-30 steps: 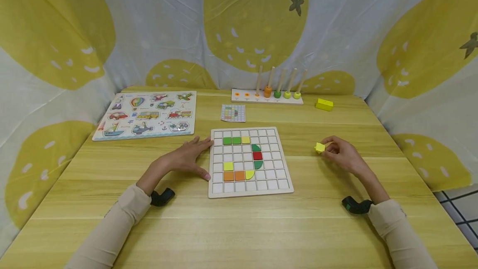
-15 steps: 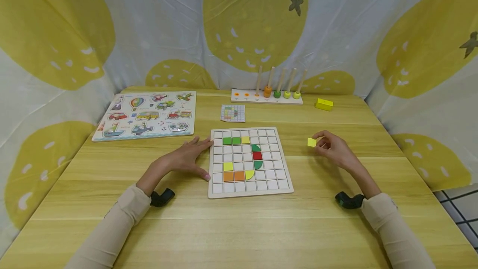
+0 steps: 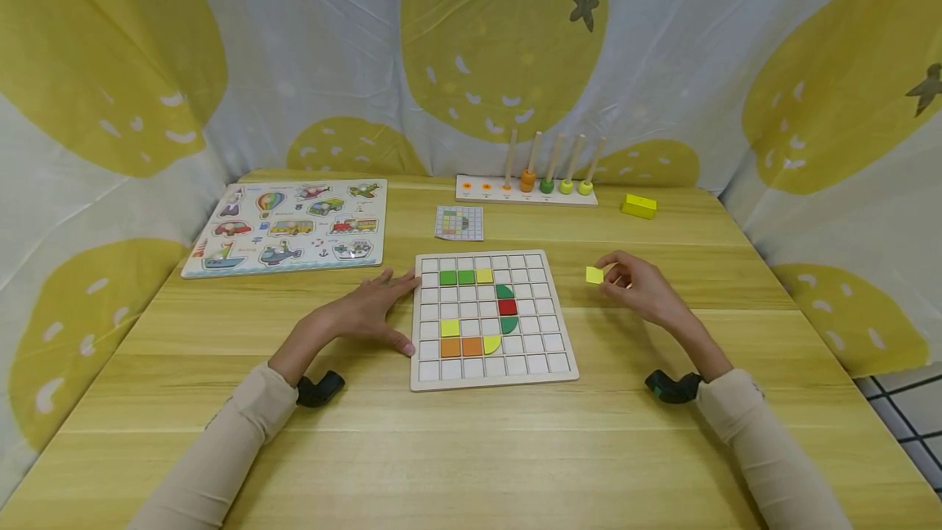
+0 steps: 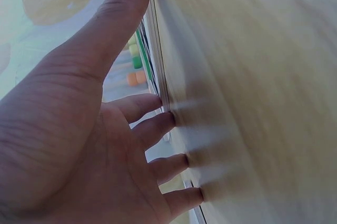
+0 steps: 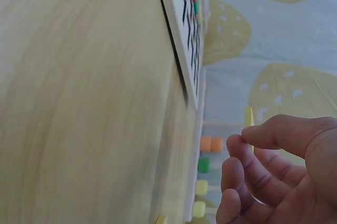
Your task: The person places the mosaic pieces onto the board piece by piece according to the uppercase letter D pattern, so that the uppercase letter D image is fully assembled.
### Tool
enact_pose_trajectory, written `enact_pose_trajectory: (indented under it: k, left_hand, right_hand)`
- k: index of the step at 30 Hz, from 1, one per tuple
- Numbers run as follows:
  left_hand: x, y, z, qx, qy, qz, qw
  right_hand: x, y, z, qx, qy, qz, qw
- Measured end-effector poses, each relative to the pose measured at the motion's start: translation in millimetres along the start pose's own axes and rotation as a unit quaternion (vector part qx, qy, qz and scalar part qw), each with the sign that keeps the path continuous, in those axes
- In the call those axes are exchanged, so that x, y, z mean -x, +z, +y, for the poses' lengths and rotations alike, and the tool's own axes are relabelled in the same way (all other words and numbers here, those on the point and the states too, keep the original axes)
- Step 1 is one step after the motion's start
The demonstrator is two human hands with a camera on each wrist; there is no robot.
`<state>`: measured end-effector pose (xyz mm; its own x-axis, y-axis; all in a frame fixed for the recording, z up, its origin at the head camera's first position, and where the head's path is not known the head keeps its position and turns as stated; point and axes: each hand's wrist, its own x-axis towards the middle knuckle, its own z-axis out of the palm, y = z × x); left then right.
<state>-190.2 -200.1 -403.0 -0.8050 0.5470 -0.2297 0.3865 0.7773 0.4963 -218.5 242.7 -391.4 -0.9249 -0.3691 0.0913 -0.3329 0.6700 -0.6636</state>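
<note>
My right hand (image 3: 639, 289) pinches a yellow square tile (image 3: 594, 275) between thumb and fingertips, just right of the white grid board (image 3: 537, 364). Seen from the right wrist, the tile (image 5: 249, 116) stands edge-on above the thumb. Spread along the board's left edge is my left hand (image 3: 368, 313), its thumb and fingertips right at the rim; the left wrist view shows its fingers (image 4: 152, 129) straight against the table. Set in the board's cells are green, yellow and orange square tiles (image 3: 471, 347), a red square (image 3: 507, 307) and rounded green and yellow pieces.
A pattern card (image 3: 459, 222) lies behind the board. At the back stands a peg counter (image 3: 526, 190) with coloured beads. To the left is a vehicle puzzle board (image 3: 287, 227). A yellow block (image 3: 639, 206) sits at the back right. A fruit-print curtain (image 3: 508, 39) encloses the table.
My right hand has moved left with the yellow tile, closer to the grid board, and the tile's flat face has turned toward the head camera. My left hand has not moved.
</note>
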Motion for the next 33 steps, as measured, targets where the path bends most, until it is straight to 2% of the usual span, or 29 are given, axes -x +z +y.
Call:
enact_pose_trajectory:
  k: [33]
  left_hand:
    - [-0.8,0.4,-1.3,-0.004,-0.002,-0.003,1.0]
  right_hand:
    - [-25.1,24,-45,-0.02,-0.046,-0.034,0.9982]
